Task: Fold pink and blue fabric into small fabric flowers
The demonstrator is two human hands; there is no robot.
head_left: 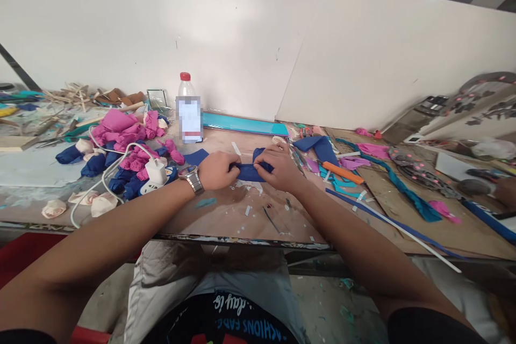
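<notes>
Between my two hands a dark blue fabric strip [249,173] is stretched just above the table. My left hand [220,170], with a metal watch on its wrist, pinches the strip near its left part. The right hand [279,166] grips a bunched, folded part of the same strip at its right end. Another stretch of blue fabric [196,156] shows to the left, behind my left hand; whether it joins the held strip is hidden. Small white scraps [248,209] lie on the table in front of my hands.
Left are pink fabric rosettes [121,131], blue rolls [95,165] and a white charger [156,171] with its cable. A red-capped bottle [185,86] stands behind a phone. Rightward lie an orange utility knife [342,172], fabric scraps and a white stick [419,241] past the table's edge.
</notes>
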